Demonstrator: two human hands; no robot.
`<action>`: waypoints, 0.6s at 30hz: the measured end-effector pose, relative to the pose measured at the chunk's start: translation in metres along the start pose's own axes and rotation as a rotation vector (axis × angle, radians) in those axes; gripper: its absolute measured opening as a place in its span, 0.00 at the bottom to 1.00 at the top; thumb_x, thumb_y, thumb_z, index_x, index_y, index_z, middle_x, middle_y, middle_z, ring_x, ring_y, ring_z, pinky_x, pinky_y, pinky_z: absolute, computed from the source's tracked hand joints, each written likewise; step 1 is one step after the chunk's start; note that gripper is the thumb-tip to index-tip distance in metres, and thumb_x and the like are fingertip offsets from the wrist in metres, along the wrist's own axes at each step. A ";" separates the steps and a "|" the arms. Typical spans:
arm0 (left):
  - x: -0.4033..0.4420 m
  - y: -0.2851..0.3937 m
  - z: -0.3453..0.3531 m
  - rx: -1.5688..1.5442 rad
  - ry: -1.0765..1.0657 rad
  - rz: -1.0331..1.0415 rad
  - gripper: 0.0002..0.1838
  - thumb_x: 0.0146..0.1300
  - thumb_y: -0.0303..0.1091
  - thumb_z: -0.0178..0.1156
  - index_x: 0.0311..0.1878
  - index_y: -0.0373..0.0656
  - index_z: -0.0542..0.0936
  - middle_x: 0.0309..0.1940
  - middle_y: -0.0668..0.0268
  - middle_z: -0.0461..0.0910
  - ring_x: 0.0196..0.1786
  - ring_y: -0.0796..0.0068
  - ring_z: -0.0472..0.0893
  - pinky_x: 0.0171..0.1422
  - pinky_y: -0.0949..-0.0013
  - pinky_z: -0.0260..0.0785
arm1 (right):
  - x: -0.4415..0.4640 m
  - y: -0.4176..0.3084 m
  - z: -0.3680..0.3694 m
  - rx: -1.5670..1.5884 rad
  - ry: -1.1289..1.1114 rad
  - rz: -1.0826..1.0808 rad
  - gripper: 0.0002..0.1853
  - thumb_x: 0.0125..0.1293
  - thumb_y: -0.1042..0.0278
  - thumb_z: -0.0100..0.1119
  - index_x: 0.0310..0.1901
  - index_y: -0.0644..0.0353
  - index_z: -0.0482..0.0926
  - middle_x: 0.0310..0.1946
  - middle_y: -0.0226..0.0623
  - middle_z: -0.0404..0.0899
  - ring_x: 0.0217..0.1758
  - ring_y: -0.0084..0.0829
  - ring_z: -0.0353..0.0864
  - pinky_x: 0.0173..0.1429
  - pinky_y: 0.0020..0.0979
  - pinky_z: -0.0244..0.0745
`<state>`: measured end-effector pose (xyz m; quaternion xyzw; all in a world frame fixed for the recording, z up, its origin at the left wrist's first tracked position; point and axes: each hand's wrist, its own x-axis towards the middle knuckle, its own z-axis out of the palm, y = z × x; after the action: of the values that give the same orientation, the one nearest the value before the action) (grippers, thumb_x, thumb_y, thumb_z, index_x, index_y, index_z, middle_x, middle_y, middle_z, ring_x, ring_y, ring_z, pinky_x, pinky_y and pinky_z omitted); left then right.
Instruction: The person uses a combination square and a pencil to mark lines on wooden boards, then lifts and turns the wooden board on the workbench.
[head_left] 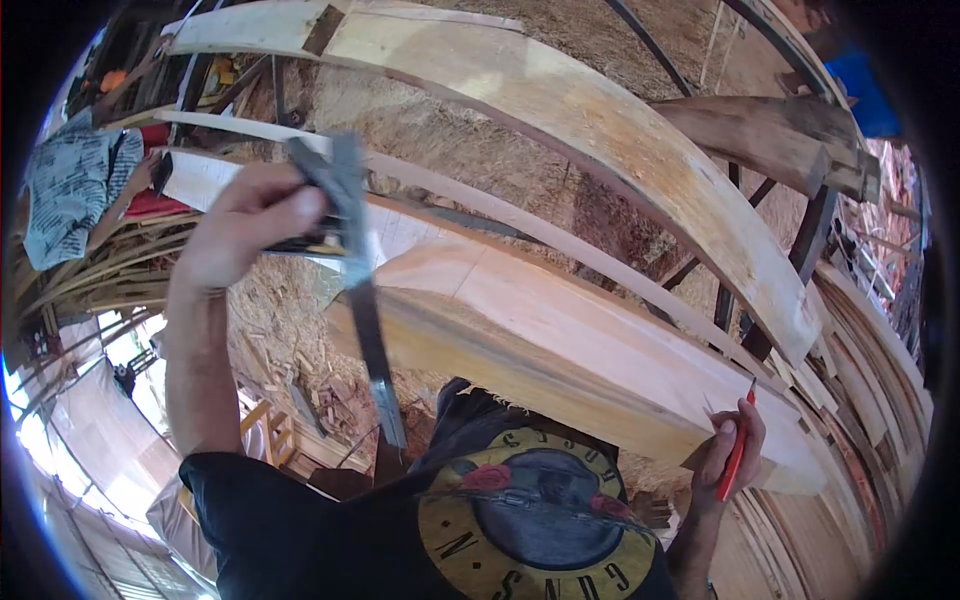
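Raised above the left part of the work, my left hand (262, 215) is closed around a metal square (365, 300). One long blade of it hangs down past the edge of the plank, and its upper part is blurred. On the right, my right hand (735, 450) holds a red pencil (736, 455), tip pointing up, at the near edge of a long pale plank (560, 320). This plank lies across in front of me, with a rough, bark-like near edge. Pencil lines cross its surface near the left.
A large curved timber (600, 130) spans the far side, with a thin strip (480, 195) between it and the plank. Another person (85, 185) stands at the far left. Stacked boards (860, 370) lie at right. Wood chips cover the ground.
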<state>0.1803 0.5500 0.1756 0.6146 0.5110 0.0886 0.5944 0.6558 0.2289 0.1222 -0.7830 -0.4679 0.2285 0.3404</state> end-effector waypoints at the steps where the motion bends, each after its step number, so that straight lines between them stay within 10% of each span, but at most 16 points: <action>1: 0.008 0.002 0.007 -0.073 -0.102 -0.065 0.21 0.70 0.49 0.69 0.48 0.37 0.88 0.33 0.74 0.82 0.36 0.83 0.76 0.40 0.75 0.67 | -0.001 0.002 0.001 -0.002 0.010 -0.008 0.17 0.76 0.74 0.51 0.63 0.67 0.75 0.36 0.44 0.83 0.40 0.29 0.82 0.49 0.34 0.85; 18: 0.022 -0.015 0.055 -0.038 -0.305 0.081 0.18 0.67 0.42 0.73 0.47 0.36 0.84 0.35 0.70 0.83 0.41 0.80 0.78 0.49 0.68 0.73 | -0.002 0.006 0.001 -0.060 0.011 0.032 0.18 0.76 0.69 0.53 0.63 0.65 0.76 0.34 0.40 0.82 0.38 0.26 0.80 0.46 0.29 0.77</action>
<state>0.2220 0.5281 0.1371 0.6295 0.3877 0.0276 0.6727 0.6582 0.2255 0.1171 -0.8016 -0.4599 0.2153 0.3155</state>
